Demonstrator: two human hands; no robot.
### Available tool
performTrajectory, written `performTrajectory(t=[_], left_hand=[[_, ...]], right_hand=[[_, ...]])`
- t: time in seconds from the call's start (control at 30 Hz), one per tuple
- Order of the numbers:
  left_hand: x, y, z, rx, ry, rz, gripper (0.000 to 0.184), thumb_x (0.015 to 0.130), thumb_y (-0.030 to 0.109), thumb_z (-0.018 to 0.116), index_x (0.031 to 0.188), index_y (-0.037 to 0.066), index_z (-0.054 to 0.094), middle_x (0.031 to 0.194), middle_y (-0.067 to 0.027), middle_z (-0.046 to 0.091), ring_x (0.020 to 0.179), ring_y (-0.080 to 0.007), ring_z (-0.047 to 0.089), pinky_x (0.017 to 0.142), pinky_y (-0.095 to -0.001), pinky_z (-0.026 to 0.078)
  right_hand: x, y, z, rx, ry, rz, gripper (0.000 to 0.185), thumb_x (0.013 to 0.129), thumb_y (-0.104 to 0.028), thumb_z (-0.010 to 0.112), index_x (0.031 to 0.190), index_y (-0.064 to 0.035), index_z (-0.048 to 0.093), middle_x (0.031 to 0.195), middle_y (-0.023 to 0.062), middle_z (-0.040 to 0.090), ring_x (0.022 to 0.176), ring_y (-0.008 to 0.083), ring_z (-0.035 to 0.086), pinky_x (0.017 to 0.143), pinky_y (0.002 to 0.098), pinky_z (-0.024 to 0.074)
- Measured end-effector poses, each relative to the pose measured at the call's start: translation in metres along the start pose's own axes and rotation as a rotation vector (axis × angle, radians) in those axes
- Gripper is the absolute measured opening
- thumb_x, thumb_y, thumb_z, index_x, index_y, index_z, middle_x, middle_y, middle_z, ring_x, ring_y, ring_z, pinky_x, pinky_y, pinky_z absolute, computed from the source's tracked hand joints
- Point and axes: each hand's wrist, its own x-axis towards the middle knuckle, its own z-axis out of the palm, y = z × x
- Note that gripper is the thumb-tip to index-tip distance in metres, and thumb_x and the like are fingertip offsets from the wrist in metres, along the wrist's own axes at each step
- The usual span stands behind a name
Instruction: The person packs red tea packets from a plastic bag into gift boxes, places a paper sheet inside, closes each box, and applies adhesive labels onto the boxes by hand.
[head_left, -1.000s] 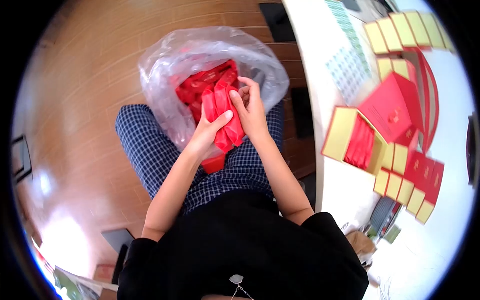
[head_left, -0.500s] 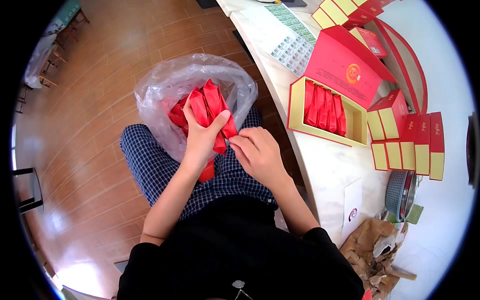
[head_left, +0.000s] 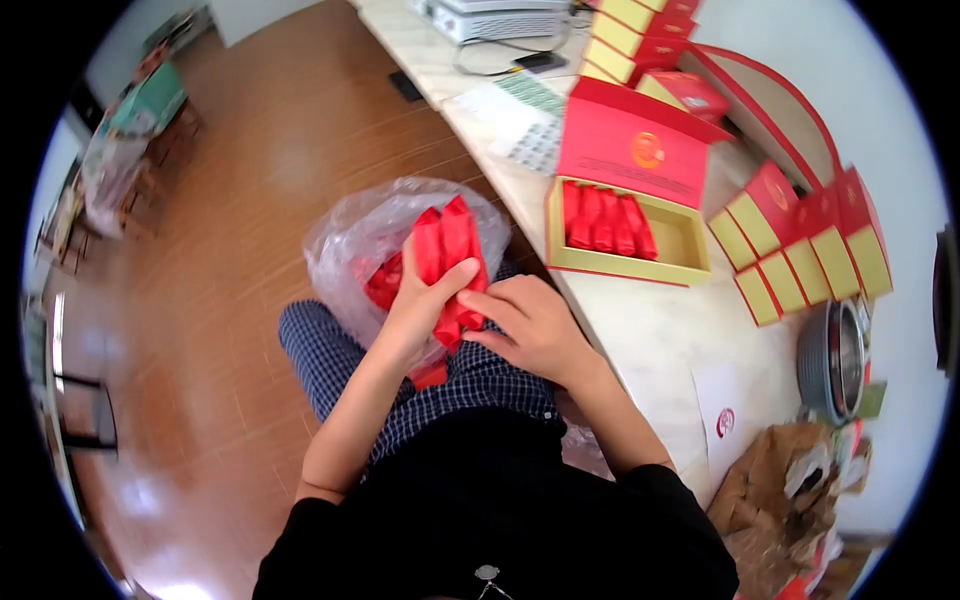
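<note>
My left hand (head_left: 420,300) is wrapped round a bunch of red foil packets (head_left: 447,240), its thumb lying across the front. My right hand (head_left: 535,325) pinches the lower right end of these packets between thumb and fingers. Below and behind them a clear plastic bag (head_left: 332,245) sits open at my lap, with more red packets (head_left: 384,283) inside. On the counter to the right stands an open red gift box (head_left: 625,268) with a cream inside. Several red packets (head_left: 607,220) stand in a row in its left part; its right part shows bare lining.
Closed red and cream boxes (head_left: 800,265) are stacked at the counter's right, and more boxes (head_left: 635,40) stand at the back. Sticker sheets (head_left: 535,145), a grey basket (head_left: 825,360) and crumpled brown paper (head_left: 775,480) lie along the marble counter (head_left: 650,340).
The view has tilted up and shifted, so more of the room shows. Both hands stay at the bunch of packets, the right fingers now slightly further over its lower end. The box is unchanged.
</note>
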Motion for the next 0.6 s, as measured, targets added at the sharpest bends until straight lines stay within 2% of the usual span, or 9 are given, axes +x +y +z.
performTrajectory(t=[0.17,0.27,0.33,0.43,0.47,0.5,0.53,0.57,0.6], left_hand=[[0.006,-0.010,0.016,-0.030,-0.026,0.050,0.063,0.090,0.014,0.065,0.142,0.008,0.031,0.128,-0.0098,0.053,0.113,-0.0199,0.054,0.094,-0.0335,0.046],[0.016,-0.006,0.034,-0.071,-0.076,0.035,0.064,0.090,0.015,0.064,0.144,0.006,0.030,0.133,-0.0108,0.048,0.118,-0.0211,0.051,0.097,-0.0333,0.044],[0.027,-0.008,0.049,0.079,-0.091,0.205,0.068,0.090,0.014,0.065,0.145,0.006,0.027,0.137,-0.0115,0.044,0.121,-0.0214,0.049,0.099,-0.0328,0.042],[0.047,-0.002,0.085,0.210,-0.258,0.307,0.080,0.087,0.015,0.068,0.148,0.008,0.017,0.140,-0.0151,0.039,0.126,-0.0244,0.045,0.103,-0.0363,0.040],[0.048,0.005,0.101,0.266,-0.329,0.311,0.087,0.085,0.016,0.070,0.149,0.009,0.011,0.140,-0.0176,0.038,0.127,-0.0263,0.044,0.105,-0.0389,0.039],[0.053,0.001,0.116,0.297,-0.387,0.416,0.088,0.085,0.015,0.071,0.149,0.008,0.010,0.140,-0.0183,0.037,0.127,-0.0260,0.044,0.105,-0.0389,0.040],[0.059,-0.002,0.130,0.278,-0.487,0.459,0.087,0.085,0.015,0.071,0.148,0.008,0.011,0.139,-0.0176,0.037,0.127,-0.0256,0.044,0.104,-0.0381,0.040],[0.072,-0.012,0.142,0.226,-0.530,0.445,0.087,0.085,0.015,0.070,0.148,0.008,0.010,0.138,-0.0179,0.038,0.126,-0.0254,0.045,0.104,-0.0383,0.040],[0.075,-0.009,0.156,0.210,-0.577,0.423,0.088,0.086,0.016,0.070,0.147,0.009,0.008,0.137,-0.0192,0.039,0.125,-0.0254,0.047,0.105,-0.0387,0.040]], right_hand=[[-0.010,-0.005,-0.016,-0.059,0.083,-0.103,0.023,0.071,-0.013,0.076,0.087,-0.0030,0.063,0.084,0.0091,0.060,0.078,0.0258,0.061,0.068,0.0358,0.0511],[-0.007,-0.006,-0.037,0.114,0.136,0.079,0.019,0.080,-0.015,0.072,0.080,-0.0044,0.057,0.077,0.0082,0.054,0.073,0.0259,0.056,0.065,0.0359,0.0469],[-0.006,-0.003,-0.060,0.174,0.229,0.290,0.018,0.085,-0.017,0.069,0.087,-0.0049,0.056,0.081,0.0087,0.052,0.072,0.0235,0.055,0.064,0.0326,0.0450],[0.002,0.027,-0.094,0.103,0.278,0.609,0.046,0.093,-0.022,0.058,0.134,-0.0070,0.047,0.099,0.0084,0.054,0.074,0.0150,0.052,0.067,0.0286,0.0456],[0.001,0.035,-0.110,0.123,0.181,0.657,0.054,0.094,-0.025,0.058,0.143,-0.0099,0.040,0.109,0.0094,0.056,0.086,0.0161,0.056,0.079,0.0299,0.0476],[-0.010,0.059,-0.109,0.078,0.187,0.514,0.057,0.096,-0.028,0.056,0.146,-0.0094,0.036,0.123,0.0101,0.054,0.102,0.0181,0.057,0.090,0.0312,0.0452],[-0.003,0.047,-0.127,0.303,0.096,0.757,0.057,0.098,-0.028,0.053,0.147,-0.0074,0.034,0.132,0.0099,0.051,0.113,0.0191,0.054,0.098,0.0319,0.0408],[-0.011,0.064,-0.126,0.267,0.179,0.662,0.056,0.098,-0.026,0.052,0.147,-0.0061,0.033,0.130,0.0069,0.053,0.106,0.0147,0.054,0.094,0.0287,0.0425],[-0.011,0.065,-0.139,0.354,0.197,0.756,0.055,0.099,-0.024,0.051,0.148,-0.0070,0.032,0.131,0.0033,0.052,0.100,0.0099,0.052,0.090,0.0251,0.0425]])
